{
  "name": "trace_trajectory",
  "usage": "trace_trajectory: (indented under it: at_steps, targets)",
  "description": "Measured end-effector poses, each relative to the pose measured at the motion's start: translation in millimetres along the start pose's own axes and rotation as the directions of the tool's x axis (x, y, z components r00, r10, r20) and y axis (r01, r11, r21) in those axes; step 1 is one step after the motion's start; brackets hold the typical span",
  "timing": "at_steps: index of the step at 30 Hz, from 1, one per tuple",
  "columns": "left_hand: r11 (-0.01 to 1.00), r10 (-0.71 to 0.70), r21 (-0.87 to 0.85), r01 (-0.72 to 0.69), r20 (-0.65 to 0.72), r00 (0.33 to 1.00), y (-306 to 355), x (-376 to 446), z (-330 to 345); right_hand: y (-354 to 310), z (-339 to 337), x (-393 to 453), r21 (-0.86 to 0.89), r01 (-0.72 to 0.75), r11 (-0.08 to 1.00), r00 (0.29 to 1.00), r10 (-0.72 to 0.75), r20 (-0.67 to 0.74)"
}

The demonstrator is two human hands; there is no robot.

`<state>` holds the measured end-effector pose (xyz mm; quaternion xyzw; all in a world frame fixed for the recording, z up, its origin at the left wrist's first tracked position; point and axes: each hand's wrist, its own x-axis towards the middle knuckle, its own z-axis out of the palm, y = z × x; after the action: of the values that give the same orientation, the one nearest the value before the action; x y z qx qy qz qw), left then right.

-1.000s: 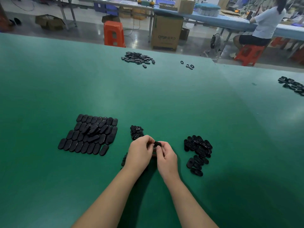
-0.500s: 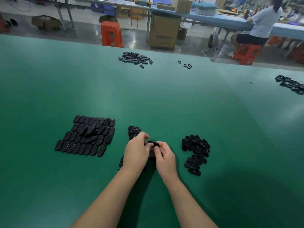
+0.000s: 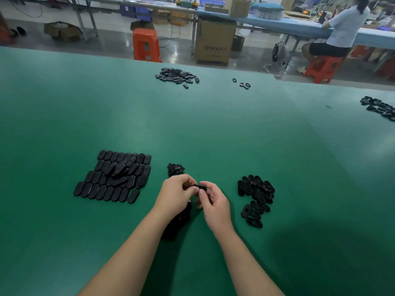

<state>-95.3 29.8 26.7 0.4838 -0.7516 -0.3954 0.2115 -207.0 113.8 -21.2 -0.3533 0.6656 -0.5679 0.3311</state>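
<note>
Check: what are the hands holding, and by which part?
One black part, pinched between both: left hand on its left end, right hand on its right end.

Workshop floor beyond the green table (image 3: pixel 213 124)
An orange stool (image 3: pixel 146 44) stands near a cardboard box (image 3: pixel 214 42); a person (image 3: pixel 339 28) sits on a red stool (image 3: pixel 322 67) at a blue bench (image 3: pixel 299 28), a fan (image 3: pixel 277 53) close by.

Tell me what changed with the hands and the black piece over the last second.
The right hand turned slightly outward, so its thumb now shows on the black piece, and a gap opened below between it and the left hand. Both still pinch the piece; nothing was let go. The rows of ovals, small heap and loose pile stayed put.
</note>
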Motion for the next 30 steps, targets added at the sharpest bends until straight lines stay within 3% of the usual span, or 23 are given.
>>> trace_trajectory:
  at_steps: [20, 30]
  targets:
    - [0.999, 0.002, 0.055, 0.002, -0.078, 0.997, 0, -6, 16, 0, -1, 1, 0.073, -0.013, 0.997, 0.999, 0.017, -0.046]
    - [0.956, 0.205, 0.216, -0.196, -0.018, 0.979, -16, -8, 18, 3, 2, 3, -0.025, -0.019, 1.0, 0.997, 0.017, -0.075]
